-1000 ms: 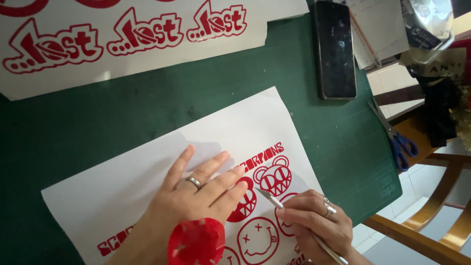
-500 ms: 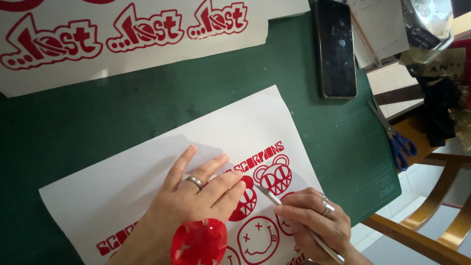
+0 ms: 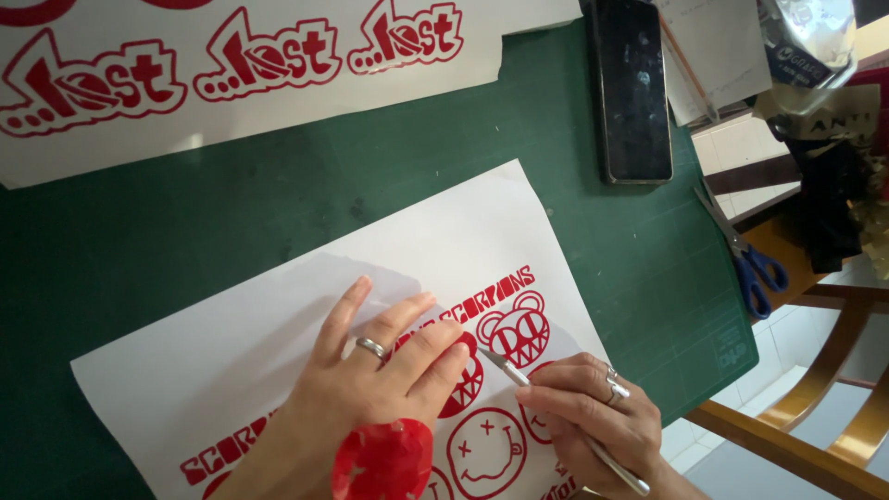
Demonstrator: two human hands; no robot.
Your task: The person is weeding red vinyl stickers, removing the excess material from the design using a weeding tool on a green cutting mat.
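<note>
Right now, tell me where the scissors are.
The blue-handled scissors lie at the green cutting mat's right edge in the head view, just right of the black phone.

Seen from above, the left hand (image 3: 370, 393) is lying palm down, fingers stretched forward and slightly fanned, a ring sitting on one finger, its forearm reaching in from the lower edge. The right hand (image 3: 588, 412) is curling beside it, just to the right, thumb and fingers pinching in a pen-style grip, knuckles facing up, a ring showing on one finger. The two hands are nearly touching at the fingertips.
</note>
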